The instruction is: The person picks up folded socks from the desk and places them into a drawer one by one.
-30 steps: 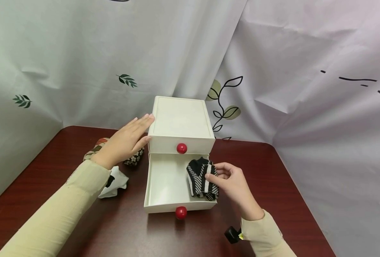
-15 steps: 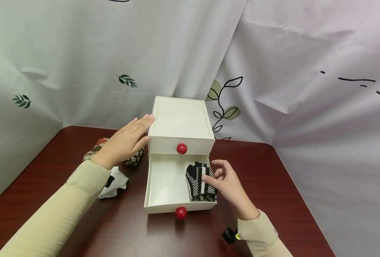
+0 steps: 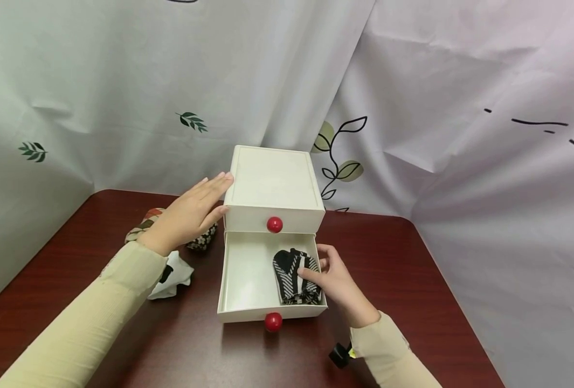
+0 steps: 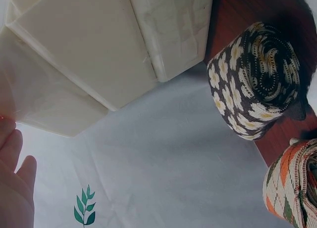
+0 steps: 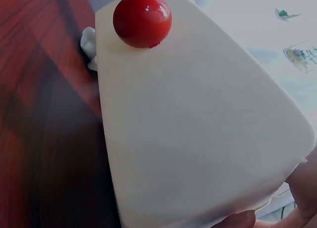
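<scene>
A folded pair of black-and-white patterned socks [image 3: 290, 277] lies in the right part of the pulled-out lower drawer [image 3: 248, 269]. My right hand [image 3: 337, 277] is at the drawer's right wall, its thumb touching the socks from above. In the right wrist view, fingers [image 5: 237, 220] show outside that wall, beside the drawer front [image 5: 188, 119]. My left hand [image 3: 185, 215], fingers extended, rests against the left side of the white drawer box [image 3: 274, 178]. The left wrist view shows only some of its fingertips [image 4: 12, 148] against the box.
Left of the box lie a rolled daisy-patterned sock bundle [image 4: 233, 84], a rolled orange-and-green patterned bundle [image 4: 292, 183] and a crumpled white cloth item [image 3: 177, 277] with a black patch. Red knobs [image 3: 274, 321] stick out from both drawer fronts. A white curtain [image 3: 170, 81] hangs behind the table.
The patterned socks have moved left and lower, from over the drawer's right edge to inside it. My right hand has shifted left with them. The left hand has stayed put.
</scene>
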Demonstrator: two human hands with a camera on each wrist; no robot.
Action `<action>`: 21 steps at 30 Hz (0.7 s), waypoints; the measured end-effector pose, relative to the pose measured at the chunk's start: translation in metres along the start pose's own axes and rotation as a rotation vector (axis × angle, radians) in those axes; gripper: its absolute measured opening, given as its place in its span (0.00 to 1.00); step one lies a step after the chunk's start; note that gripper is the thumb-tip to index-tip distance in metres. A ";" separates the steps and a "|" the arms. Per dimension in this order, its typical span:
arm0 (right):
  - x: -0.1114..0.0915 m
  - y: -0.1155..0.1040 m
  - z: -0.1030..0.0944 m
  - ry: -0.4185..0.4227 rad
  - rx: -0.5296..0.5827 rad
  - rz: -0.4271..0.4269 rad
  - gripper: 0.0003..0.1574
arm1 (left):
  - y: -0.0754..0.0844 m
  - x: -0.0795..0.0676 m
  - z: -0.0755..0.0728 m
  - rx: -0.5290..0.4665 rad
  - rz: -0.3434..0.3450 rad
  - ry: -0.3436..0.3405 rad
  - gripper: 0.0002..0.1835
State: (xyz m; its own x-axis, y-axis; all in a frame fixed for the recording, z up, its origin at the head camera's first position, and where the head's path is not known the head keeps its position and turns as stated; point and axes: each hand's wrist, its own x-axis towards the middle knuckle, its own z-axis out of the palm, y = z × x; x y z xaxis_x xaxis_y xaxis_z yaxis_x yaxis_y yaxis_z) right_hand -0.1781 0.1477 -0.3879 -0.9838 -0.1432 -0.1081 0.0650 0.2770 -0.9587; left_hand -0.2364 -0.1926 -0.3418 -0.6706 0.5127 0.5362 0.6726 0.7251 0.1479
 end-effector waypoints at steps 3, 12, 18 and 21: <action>-0.003 -0.002 -0.001 0.033 -0.010 -0.024 0.39 | 0.001 0.000 -0.001 -0.003 -0.001 -0.001 0.32; -0.015 -0.004 -0.013 0.112 -0.047 -0.147 0.35 | 0.002 0.000 -0.001 -0.024 -0.040 -0.028 0.33; -0.024 0.000 -0.024 0.131 -0.103 -0.284 0.28 | 0.002 -0.001 -0.001 -0.044 -0.072 -0.046 0.33; -0.025 0.005 -0.030 0.161 -0.163 -0.383 0.23 | 0.003 -0.002 -0.001 -0.043 -0.077 -0.031 0.33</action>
State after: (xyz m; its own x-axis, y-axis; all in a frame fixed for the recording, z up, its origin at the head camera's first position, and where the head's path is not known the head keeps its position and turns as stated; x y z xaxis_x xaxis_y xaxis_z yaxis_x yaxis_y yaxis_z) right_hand -0.1584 0.1808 -0.3824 -0.9462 -0.1185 0.3010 -0.3233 0.3806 -0.8664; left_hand -0.2330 -0.1920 -0.3415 -0.7301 0.4705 0.4956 0.6306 0.7432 0.2235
